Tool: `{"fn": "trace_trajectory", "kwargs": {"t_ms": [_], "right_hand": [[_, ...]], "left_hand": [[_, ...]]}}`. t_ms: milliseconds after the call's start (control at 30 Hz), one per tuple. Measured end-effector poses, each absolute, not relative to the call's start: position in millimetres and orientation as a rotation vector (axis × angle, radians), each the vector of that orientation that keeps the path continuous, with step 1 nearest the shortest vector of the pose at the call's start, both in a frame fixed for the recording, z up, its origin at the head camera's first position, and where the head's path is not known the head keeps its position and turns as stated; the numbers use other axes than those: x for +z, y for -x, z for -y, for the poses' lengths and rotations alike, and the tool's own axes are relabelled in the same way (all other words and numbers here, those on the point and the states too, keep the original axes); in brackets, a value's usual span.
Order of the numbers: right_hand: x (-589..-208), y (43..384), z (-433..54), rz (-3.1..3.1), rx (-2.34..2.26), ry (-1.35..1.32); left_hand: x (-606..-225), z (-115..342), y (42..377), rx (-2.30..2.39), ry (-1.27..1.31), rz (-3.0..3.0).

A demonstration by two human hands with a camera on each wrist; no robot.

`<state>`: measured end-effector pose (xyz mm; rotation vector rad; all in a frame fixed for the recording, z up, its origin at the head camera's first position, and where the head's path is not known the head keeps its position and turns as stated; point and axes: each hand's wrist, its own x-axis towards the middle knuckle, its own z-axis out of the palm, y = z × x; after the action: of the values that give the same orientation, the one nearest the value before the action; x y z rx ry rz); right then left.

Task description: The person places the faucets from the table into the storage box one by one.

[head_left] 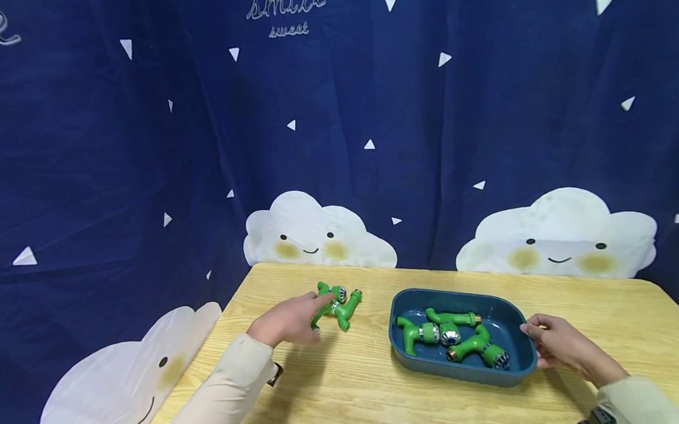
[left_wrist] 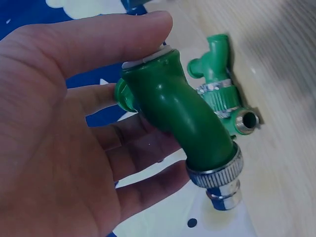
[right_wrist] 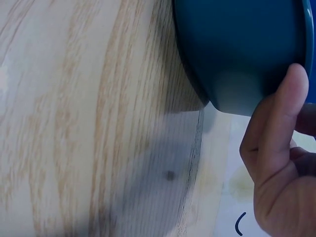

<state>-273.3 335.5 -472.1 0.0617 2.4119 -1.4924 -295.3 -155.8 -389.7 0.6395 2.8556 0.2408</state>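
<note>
The left hand (head_left: 292, 319) is holding a glossy green tap (left_wrist: 182, 108) with a ribbed silver collar in its grip, near another green tap (head_left: 346, 311) on the tabletop (head_left: 362, 397). Three green taps (head_left: 427, 333) are lying in the dark blue bin (head_left: 452, 370), whose right rim the right hand (head_left: 566, 347) is pinching.

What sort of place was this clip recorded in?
Probably an indoor recording corner, perhaps a makeshift one: a dark blue cloud-print curtain hangs behind a light wood-grain table, on which stands a blue bin with green taps in it.
</note>
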Motion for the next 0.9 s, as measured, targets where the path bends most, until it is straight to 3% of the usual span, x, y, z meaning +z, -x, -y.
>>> {"fn": "trace_trajectory", "kwargs": {"t_ms": [900], "right_hand": [[-470, 273, -331, -2.430, -1.495, -0.094]], "left_hand": [[-374, 106, 295, 0.127, -0.784, -2.850]]}}
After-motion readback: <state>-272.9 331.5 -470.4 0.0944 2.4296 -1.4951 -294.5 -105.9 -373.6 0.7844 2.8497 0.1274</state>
